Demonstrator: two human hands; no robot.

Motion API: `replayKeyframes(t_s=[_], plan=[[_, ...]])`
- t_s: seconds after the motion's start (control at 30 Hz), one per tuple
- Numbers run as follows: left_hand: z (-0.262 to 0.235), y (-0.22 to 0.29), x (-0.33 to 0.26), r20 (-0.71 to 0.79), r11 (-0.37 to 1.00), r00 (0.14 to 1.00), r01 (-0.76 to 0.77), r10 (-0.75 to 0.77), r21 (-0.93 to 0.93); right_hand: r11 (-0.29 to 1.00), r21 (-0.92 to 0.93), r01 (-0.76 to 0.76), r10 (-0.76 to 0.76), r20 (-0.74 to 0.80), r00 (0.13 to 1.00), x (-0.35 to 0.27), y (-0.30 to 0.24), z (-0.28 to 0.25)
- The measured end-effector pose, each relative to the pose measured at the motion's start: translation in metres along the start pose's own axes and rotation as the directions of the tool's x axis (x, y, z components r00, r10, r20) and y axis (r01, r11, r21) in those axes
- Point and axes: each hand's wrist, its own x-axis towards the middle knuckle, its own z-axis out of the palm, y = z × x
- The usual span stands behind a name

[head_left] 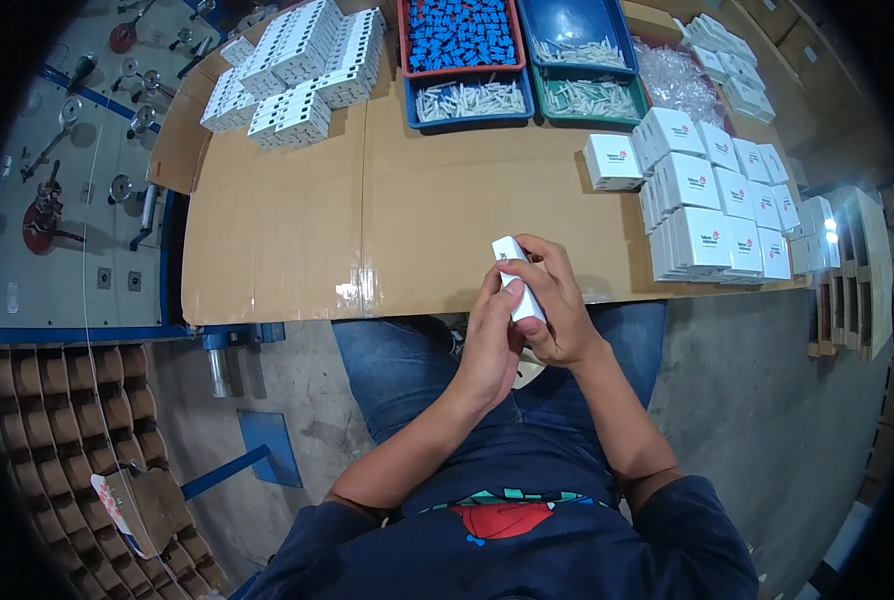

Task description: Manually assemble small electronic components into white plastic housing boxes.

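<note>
Head view: a small white box (518, 278) is held in both hands just above the near edge of a cardboard-covered table (367, 220), over the person's lap. The box is tilted, its upper end pointing up-left toward the table. The right hand (555, 300) is wrapped around the box from the right, fingers curled over its top and side. The left hand (492, 335) is closed against the lower left of the box, thumb side pressed to it. Both grips are clenched on the box; its lower end is hidden by the fingers.

On the table to the right, a stack of white boxes (712, 215) with small red marks is seen, well apart from the hands. One single box (612, 160) sits just left of that stack. More boxes (732, 55) lie farther back right, beside a clear plastic bag (672, 80).

At the far edge, a red tray (460, 40) of blue parts is seen, with a blue tray (470, 100) of white sticks in front of it. A second blue tray (577, 35) and a green tray (587, 100) with similar white sticks sit just to the right. At back left, rows of white parts (297, 65) are stacked.

Left of the table, a grey panel (57, 160) with metal fittings is visible. At lower left, a cardboard grid (47, 440) stands on the floor.
</note>
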Motion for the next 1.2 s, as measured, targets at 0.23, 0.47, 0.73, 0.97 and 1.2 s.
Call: replayKeyframes(t_s=[0.23,0.47,0.73,0.97,1.2], plan=[[-0.003,-0.008,-0.001,-0.050,0.999,0.999,-0.002,0.004,0.036,1.000,0.005,-0.004,0.004,0.008,1.000,-0.003,0.000,0.001],[-0.005,-0.013,-0.002,-0.086,1.000,0.996,-0.006,0.008,0.025,1.000,0.021,-0.019,0.019,0.023,1.000,-0.005,0.001,0.001],[-0.013,-0.018,0.003,-0.127,1.000,0.992,0.021,-0.019,0.021,0.992,0.095,-0.077,0.072,0.053,0.996,-0.010,0.010,0.007],[-0.025,-0.019,0.004,-0.126,0.999,0.992,0.027,-0.023,0.030,0.988,0.111,-0.105,0.093,0.108,0.990,-0.008,0.009,0.010],[-0.043,-0.015,0.009,-0.013,0.985,0.997,0.075,-0.074,0.154,0.938,0.214,-0.272,0.255,0.108,0.961,-0.003,0.006,0.006]])
